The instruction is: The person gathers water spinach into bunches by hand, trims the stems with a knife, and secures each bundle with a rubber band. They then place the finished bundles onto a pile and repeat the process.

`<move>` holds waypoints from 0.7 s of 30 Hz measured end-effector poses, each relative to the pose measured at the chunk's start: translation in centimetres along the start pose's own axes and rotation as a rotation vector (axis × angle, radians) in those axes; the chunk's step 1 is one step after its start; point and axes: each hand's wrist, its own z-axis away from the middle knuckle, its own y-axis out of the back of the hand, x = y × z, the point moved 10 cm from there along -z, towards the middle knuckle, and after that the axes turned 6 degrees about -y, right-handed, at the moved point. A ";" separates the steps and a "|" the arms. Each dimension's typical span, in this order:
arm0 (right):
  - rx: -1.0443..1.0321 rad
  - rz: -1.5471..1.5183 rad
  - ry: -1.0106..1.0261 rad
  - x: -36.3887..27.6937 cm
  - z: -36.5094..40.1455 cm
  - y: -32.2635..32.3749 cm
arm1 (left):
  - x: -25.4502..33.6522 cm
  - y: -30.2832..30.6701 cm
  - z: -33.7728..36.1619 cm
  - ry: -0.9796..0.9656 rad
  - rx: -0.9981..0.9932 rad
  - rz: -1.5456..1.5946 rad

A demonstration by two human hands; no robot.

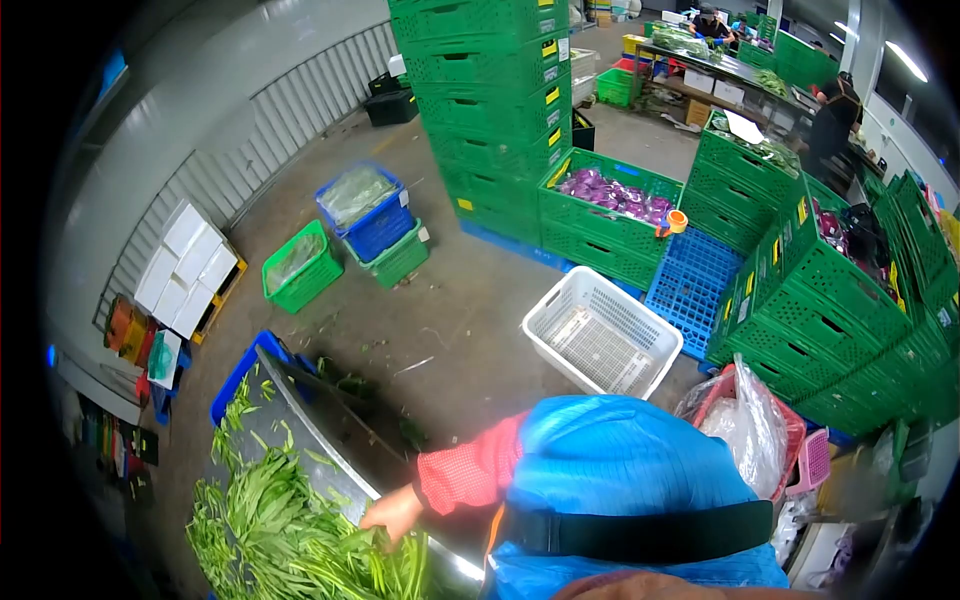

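My right hand (394,512), in a red checked sleeve, reaches over the metal table edge at the lower left. Its fingers are curled round the stems of the leafy greens (275,515); the fingertips are partly hidden among them. The greens lie in a loose heap on the metal table (318,455), with stems toward me and leaves spread to the far side. My left hand does not show. My blue apron (630,450) with a black belt fills the lower middle.
A white basket (603,372) stands on the floor ahead. Tall green crates (490,130) rise behind it, and more crates (815,310) stand right. Blue and green baskets (303,268) sit left. Bagged purple produce (615,195) fills one crate. Other people work at the far tables.
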 end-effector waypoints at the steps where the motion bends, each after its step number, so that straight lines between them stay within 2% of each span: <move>1: -0.009 0.016 -0.017 0.5 -0.3 -0.4 | -0.1 0.0 -0.1 0.006 0.003 0.012; 3: -0.032 0.047 -0.049 2.4 -1.2 -1.7 | -0.6 -0.2 -0.4 0.022 0.009 0.038; 8: -0.069 -0.023 -0.123 2.4 -1.9 -1.5 | -1.8 -0.6 -1.2 0.068 0.025 0.113; 11: -0.063 0.009 -0.100 2.0 -2.2 -1.1 | -2.6 -1.0 -1.8 0.097 0.032 0.161; 14: -0.041 -0.074 -0.014 2.7 -3.1 -1.3 | -3.5 -1.4 -2.6 0.122 0.035 0.207; 17: -0.045 -0.210 -0.041 4.1 -4.1 -1.4 | -4.2 -1.7 -3.3 0.145 0.044 0.248; 20: -0.063 -0.338 -0.211 4.9 -4.3 -0.1 | -5.0 -1.9 -4.0 0.167 0.050 0.287; 21: -0.009 -0.439 -0.248 5.6 -4.7 0.3 | -5.2 -2.0 -4.3 0.173 0.051 0.300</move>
